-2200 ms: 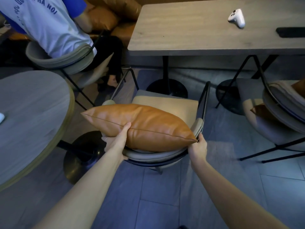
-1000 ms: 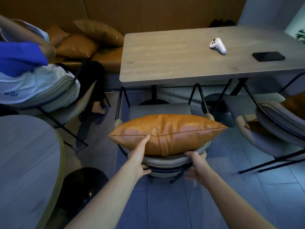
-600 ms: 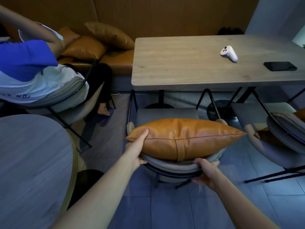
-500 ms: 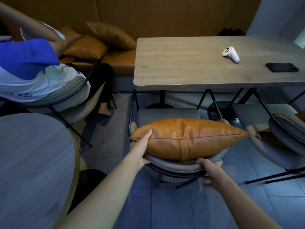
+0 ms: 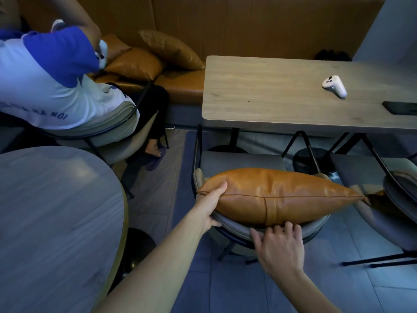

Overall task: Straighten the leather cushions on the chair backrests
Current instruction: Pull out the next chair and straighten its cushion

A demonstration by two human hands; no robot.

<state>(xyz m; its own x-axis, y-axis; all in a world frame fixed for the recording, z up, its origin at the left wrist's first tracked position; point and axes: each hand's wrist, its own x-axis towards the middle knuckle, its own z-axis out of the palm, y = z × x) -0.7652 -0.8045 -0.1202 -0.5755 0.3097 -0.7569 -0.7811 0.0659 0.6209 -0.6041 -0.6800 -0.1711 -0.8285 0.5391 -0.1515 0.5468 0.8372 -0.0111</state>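
Sitting along the top of the grey chair backrest [image 5: 234, 230], the tan leather cushion [image 5: 277, 196] lies lengthwise, its seam facing us and its right tip poking out past the chair. The left hand [image 5: 208, 205] pinches the cushion's left corner, thumb on top; the other fingers curl underneath, so can't see them properly. The right hand [image 5: 279, 247] lies flat and spread against the backrest, fingertips touching the cushion's lower edge, not gripping anything. The chair seat is mostly hidden behind the cushion. Next chair over [image 5: 397, 211] is cut off at the right edge, another tan cushion barely peeking out. A white controller [image 5: 334, 85] sits on the wooden table [image 5: 270, 93], and the dark phone [image 5: 400, 107] is half out of frame.
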